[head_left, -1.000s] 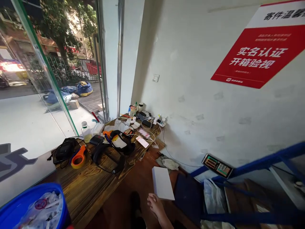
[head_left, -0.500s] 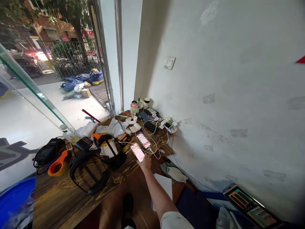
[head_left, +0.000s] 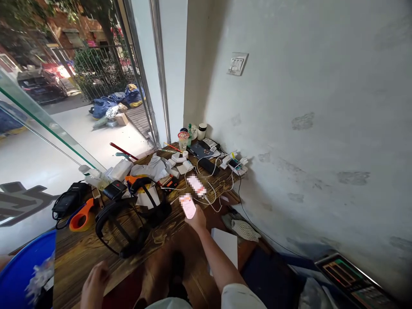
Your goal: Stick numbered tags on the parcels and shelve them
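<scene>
The right hand (head_left: 198,221) holds 1 lit phone (head_left: 189,210) by its lower end; the upper part is pixelated; the left hand (head_left: 95,277) looks blurred, its grip unclear.

The phone (head_left: 189,211) is slim and pale-screened, its display lit pinkish white and blurred toward the top. It is in the right hand (head_left: 197,219), screen up, far end angled slightly left, by the table (head_left: 80,253) edge, just nearer than another phone (head_left: 195,185).
</scene>
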A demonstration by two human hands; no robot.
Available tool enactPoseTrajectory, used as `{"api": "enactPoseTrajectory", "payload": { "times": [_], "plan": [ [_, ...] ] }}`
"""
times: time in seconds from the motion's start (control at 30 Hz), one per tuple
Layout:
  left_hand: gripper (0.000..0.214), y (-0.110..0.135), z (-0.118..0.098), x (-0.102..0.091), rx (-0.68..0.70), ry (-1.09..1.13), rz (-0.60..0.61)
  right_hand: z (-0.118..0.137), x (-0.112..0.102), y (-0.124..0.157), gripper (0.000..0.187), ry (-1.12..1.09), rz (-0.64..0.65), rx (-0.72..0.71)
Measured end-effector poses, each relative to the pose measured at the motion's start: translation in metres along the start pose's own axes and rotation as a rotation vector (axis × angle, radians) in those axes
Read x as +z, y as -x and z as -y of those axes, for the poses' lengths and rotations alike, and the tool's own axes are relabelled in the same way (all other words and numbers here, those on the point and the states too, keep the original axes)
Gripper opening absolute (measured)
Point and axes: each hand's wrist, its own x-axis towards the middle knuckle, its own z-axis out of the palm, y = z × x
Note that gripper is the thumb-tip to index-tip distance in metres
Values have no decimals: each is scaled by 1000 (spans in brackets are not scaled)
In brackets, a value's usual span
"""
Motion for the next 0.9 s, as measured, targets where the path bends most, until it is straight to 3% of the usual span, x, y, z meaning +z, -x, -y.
{"api": "enactPoseTrajectory", "payload": {
  "times": [0.03, 0.07, 0.2, 0.3, 0.37, 0.47, 0.57, 0.73, 0.9],
  "plan": [
    [45, -1, -9, 16, -32, 167, -65, 4, -3, 13, 59, -37, -15, 9],
    [45, 0, -22, 32, -41, 285, -34, 9, -6, 28, 60, -98, -36, 15],
    [51, 21, -90, 88, -2, 348, 366, 38, -28, 99, 65, -477, -98, -34],
    [62, 44, -131, 108, 8, 386, 536, 65, -47, 158, 67, -613, -81, -108],
    [64, 55, -143, 109, 57, 396, 645, 82, -53, 196, 68, -622, -107, -133],
    [62, 64, -136, 95, 160, 330, 769, 103, -48, 249, 73, -575, -251, -105],
    [65, 70, -112, 72, 198, 232, 857, 121, -30, 298, 78, -501, -387, -61],
    [66, 91, -71, 32, 222, 81, 935, 151, -5, 377, 73, -495, -475, 57],
    [62, 127, -43, 4, 284, -21, 1052, 171, 1, 453, 69, -541, -567, 126]
  ]
}}
